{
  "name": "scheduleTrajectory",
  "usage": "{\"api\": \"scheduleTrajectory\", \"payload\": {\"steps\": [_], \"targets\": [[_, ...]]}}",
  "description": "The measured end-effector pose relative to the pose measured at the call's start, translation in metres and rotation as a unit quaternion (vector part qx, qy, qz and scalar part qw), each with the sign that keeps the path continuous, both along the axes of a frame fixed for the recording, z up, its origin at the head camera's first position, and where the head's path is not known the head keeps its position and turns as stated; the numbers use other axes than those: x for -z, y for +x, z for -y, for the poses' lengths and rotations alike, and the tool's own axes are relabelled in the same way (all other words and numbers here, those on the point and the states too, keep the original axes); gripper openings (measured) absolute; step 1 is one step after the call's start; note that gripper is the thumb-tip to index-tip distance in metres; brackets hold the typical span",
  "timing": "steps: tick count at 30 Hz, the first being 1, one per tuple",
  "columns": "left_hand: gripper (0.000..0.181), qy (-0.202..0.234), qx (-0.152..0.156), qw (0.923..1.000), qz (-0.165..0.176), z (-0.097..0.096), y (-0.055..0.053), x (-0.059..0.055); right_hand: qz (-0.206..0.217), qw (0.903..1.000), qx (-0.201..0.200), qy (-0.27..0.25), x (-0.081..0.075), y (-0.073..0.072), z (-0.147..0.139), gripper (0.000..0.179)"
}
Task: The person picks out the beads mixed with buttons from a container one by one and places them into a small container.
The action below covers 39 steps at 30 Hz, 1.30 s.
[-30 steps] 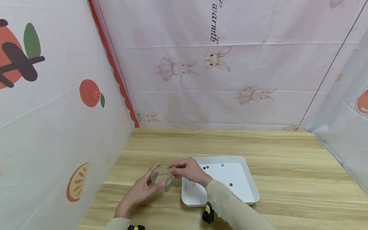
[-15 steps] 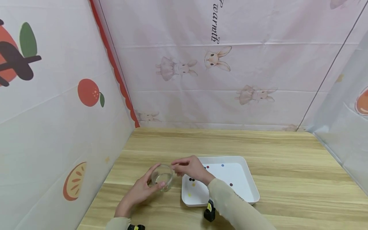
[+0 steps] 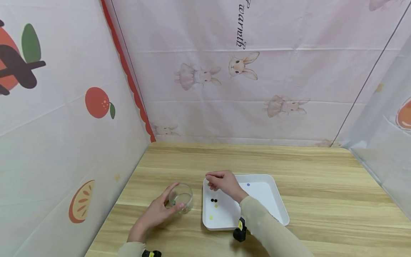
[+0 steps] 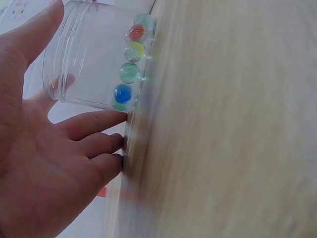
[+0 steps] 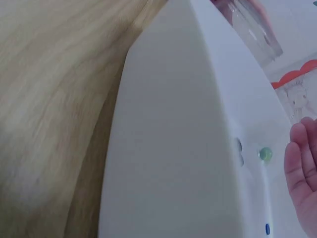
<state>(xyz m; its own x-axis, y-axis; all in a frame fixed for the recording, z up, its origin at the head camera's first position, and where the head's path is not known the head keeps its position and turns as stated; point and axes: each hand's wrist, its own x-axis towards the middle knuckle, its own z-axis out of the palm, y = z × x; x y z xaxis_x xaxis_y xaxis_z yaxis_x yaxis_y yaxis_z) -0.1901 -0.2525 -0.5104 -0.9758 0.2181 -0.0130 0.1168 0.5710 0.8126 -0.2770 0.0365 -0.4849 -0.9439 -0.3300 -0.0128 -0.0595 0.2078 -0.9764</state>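
Note:
My left hand [image 3: 158, 213] holds a clear, wide-mouthed jar [image 3: 181, 198], thumb on the near side and fingers on the far side. Through its wall in the left wrist view, several glass marbles [image 4: 130, 73] show at the bottom: red, yellow, green and blue. The jar stands upright on the table. To its right, my right hand [image 3: 224, 182] hovers over the left back corner of a white tray [image 3: 282, 208], fingers loosely bent, nothing visible between them. In the tray lie two small black pieces [image 3: 214, 200], two yellow ones [image 3: 211, 217] and a blue one [image 3: 248, 185].
In the right wrist view a green marble [image 5: 266, 154] lies beyond the tray's near wall [image 5: 168, 139]. The wooden table [image 3: 327, 200] stretches right of the tray. Printed cloths [image 3: 80, 142] hang at the left, back and right. Each wrist wears a black camera [image 3: 239, 232].
My right hand has left the jar's rim and moved right, over the tray's back left corner. The left hand and jar have stayed in place. The two black pieces have come into view.

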Motion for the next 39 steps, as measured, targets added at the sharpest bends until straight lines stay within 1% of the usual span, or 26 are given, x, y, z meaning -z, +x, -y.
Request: {"api": "scheduleTrajectory", "payload": {"steps": [7,16,25,32,39], "targets": [[0.077,-0.001,0.001,1.0,0.001,0.001,0.0,0.001,0.015,0.9981,0.035,0.048,0.007,-0.004,-0.004,0.024],[0.077,0.001,0.006,1.0,-0.001,0.001,0.0,0.001,0.022,0.9969,0.052,0.056,0.016,-0.007,-0.006,0.019],[0.077,0.003,0.005,1.0,0.002,0.0,0.001,0.0,0.043,0.9967,0.04,0.057,0.021,-0.007,-0.006,0.021],[0.077,-0.001,0.002,1.0,0.004,-0.001,0.0,0.0,0.044,0.9958,0.032,0.073,0.024,-0.006,-0.006,0.022],[0.077,0.002,-0.003,0.9999,0.01,-0.001,0.0,0.0,0.053,0.9954,0.021,0.077,0.024,-0.006,-0.007,0.02]]}}
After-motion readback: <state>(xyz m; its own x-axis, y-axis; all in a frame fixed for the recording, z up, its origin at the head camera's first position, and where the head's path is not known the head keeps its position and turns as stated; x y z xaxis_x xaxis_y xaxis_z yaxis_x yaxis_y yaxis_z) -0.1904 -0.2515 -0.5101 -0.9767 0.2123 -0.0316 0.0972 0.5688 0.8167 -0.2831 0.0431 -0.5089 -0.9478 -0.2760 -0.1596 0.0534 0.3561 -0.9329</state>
